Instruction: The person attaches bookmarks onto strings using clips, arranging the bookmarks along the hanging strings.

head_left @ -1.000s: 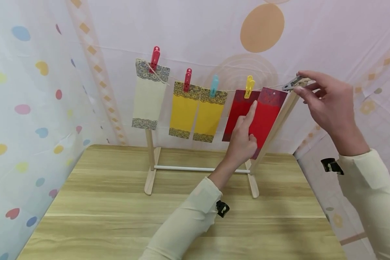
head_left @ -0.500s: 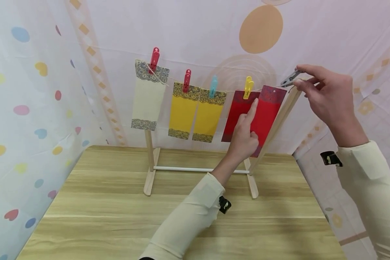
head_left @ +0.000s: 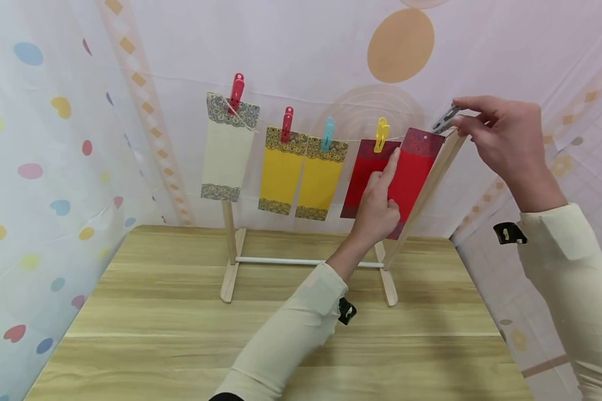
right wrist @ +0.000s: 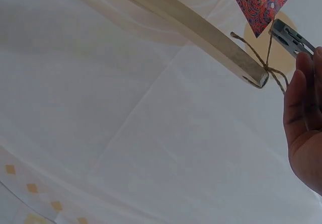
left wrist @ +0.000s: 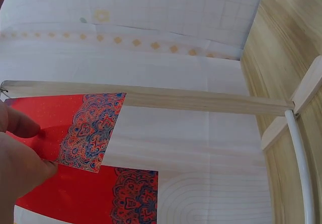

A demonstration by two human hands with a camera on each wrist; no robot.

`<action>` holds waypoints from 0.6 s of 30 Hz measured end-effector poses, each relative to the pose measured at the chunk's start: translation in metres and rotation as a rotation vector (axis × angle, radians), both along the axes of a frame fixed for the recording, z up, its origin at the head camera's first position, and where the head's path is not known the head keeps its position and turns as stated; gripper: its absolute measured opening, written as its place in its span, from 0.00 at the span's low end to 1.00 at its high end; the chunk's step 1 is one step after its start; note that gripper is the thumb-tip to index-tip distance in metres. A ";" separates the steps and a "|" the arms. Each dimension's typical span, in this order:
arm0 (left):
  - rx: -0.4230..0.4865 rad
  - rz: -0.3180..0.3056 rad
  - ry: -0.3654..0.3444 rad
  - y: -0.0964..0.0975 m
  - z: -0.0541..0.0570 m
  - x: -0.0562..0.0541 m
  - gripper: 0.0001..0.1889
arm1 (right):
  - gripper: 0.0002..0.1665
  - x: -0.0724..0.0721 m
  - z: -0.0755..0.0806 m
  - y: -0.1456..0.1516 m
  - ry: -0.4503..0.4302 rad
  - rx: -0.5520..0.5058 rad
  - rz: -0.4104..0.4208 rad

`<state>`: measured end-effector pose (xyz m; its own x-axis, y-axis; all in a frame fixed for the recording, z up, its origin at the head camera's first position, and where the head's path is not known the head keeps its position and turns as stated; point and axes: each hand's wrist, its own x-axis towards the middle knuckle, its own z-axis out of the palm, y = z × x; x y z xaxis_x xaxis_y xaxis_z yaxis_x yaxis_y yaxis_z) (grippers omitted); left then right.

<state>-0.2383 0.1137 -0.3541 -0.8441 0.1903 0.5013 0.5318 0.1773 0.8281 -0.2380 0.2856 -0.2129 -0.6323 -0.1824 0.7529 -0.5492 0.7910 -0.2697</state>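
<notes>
My left hand (head_left: 378, 209) holds a red card (head_left: 415, 167) with a patterned border by its left side, index finger stretched upward along the edge. In the left wrist view, finger and thumb lie at that card (left wrist: 90, 128); part of the grip is hidden. At the right end of the string, my right hand (head_left: 511, 139) pinches a grey clothespin (head_left: 446, 118) between thumb and index finger. The clothespin's tip is at the held card's top right corner. In the right wrist view, the clothespin (right wrist: 291, 36) meets the string beside the card's corner (right wrist: 261, 5).
A string on a wooden stand (head_left: 443, 159) carries a cream card (head_left: 226, 156), two yellow cards (head_left: 281, 175) and a darker red card (head_left: 363, 172). Red, blue and yellow clothespins (head_left: 382, 135) clip them. A white rod (head_left: 281, 260) joins the stand's feet on the wooden table (head_left: 180, 345).
My right hand has risen slightly and tilted the grey clothespin steeper, its tip pointing down toward the card's corner. The held red card has shifted a little upward with my left hand.
</notes>
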 end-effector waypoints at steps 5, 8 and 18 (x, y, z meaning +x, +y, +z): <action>-0.017 0.009 -0.025 0.001 0.002 -0.001 0.53 | 0.15 0.000 0.002 0.000 -0.045 -0.015 -0.005; -0.019 0.011 -0.035 0.001 0.003 -0.002 0.54 | 0.15 0.000 0.003 -0.001 -0.061 -0.020 -0.012; -0.020 0.019 -0.036 0.002 0.005 -0.004 0.53 | 0.14 -0.006 0.005 -0.003 -0.079 0.024 -0.047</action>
<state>-0.2426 0.1153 -0.3487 -0.8649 0.1840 0.4669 0.4983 0.2040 0.8427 -0.2435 0.2829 -0.2075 -0.6981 -0.1678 0.6961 -0.4886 0.8222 -0.2918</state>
